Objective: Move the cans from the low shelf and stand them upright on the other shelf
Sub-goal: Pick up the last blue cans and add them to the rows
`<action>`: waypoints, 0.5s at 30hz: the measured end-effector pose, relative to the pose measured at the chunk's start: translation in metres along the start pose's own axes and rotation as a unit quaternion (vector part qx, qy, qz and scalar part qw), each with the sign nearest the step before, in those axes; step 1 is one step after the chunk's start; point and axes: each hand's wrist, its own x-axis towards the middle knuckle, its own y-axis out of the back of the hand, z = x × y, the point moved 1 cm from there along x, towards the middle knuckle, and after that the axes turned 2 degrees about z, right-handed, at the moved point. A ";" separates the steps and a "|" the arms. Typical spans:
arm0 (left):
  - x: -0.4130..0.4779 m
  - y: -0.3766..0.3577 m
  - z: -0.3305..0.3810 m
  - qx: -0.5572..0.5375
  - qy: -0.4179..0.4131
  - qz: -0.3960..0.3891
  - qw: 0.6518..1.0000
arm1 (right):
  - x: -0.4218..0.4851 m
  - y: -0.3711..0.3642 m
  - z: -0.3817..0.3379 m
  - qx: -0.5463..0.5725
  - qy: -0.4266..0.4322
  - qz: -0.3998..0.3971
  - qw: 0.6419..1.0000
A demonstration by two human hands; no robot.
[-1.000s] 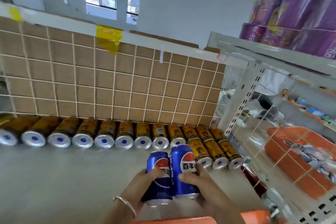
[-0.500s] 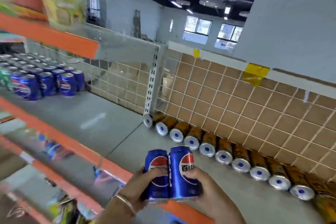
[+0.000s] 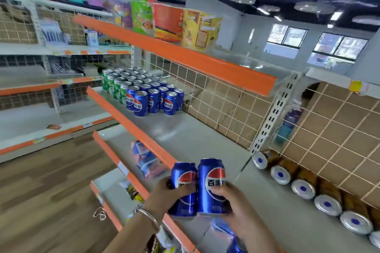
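Note:
Two blue cola cans stand upright side by side in front of me, above the orange front edge of a grey shelf (image 3: 185,141). My left hand (image 3: 164,193) grips the left can (image 3: 184,187). My right hand (image 3: 234,203) grips the right can (image 3: 211,183). Farther along the same shelf a block of upright blue cans (image 3: 154,98) stands with green cans (image 3: 115,86) behind it. Another blue can (image 3: 236,246) shows partly below my right hand.
A row of brown cans (image 3: 304,185) lies on its side along the wire-grid back panel at right. An orange-edged shelf (image 3: 185,57) with snack tubs hangs overhead. Lower shelves at left hold packets (image 3: 146,160). Wooden floor lies at bottom left.
My view has swung left from the row of lying cans to the shelf with the standing blue and green cans. Both hands still carry the two blue cans.

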 end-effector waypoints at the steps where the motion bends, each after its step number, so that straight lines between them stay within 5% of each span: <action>1: 0.008 0.009 0.003 0.007 -0.011 0.007 1.000 | 0.013 -0.006 0.001 -0.013 -0.001 0.007 1.000; 10: 0.118 0.083 0.021 0.022 -0.055 0.024 0.998 | 0.137 -0.061 -0.018 0.048 0.055 -0.069 0.995; 15: 0.176 0.120 0.043 0.007 -0.061 0.055 0.997 | 0.220 -0.081 -0.032 -0.059 0.063 -0.021 0.996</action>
